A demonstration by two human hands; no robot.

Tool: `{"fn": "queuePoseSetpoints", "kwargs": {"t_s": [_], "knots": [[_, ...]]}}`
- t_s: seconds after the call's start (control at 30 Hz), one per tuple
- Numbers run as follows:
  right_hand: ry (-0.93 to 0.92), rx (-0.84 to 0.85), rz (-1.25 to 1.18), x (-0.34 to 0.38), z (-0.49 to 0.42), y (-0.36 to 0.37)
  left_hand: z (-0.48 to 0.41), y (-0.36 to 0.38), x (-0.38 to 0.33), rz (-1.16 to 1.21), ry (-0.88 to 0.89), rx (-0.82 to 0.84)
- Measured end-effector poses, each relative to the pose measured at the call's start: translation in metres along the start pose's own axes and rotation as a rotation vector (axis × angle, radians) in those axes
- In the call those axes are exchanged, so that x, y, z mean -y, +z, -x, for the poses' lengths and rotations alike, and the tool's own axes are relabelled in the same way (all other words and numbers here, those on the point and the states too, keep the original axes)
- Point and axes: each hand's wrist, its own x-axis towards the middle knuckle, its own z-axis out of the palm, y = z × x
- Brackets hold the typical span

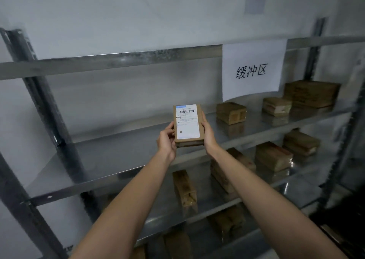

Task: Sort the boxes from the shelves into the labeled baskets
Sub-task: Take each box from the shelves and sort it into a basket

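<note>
Labelled cardboard box (188,125) held upright in front of the metal shelf (118,152), label facing the wearer; left hand (167,140) and right hand (207,133) grip its side edges. Risk: misreading the small label would send it to the wrong basket

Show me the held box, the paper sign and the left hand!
held box (187,124): head view, its white label.
paper sign (253,71): head view, its printed writing.
left hand (166,140): head view, back of hand.

Paper sign (253,71) on shelf (138,58): 缓冲区.
</note>
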Motion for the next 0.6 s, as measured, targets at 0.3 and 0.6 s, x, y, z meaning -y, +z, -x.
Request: {"fn": "queuePoseSetpoints", "kwargs": {"t_s": [0.3, 0.6], "knots": [[-0.028, -0.291, 0.012, 0.05, 0.058, -0.121, 0.039, 0.103, 0.083, 0.006, -0.221, 0.178], [-0.027, -0.537, 0.159, 0.107, 0.128, -0.305, 0.119, 0.252, 0.191, 0.006, -0.399, 0.419]]}}
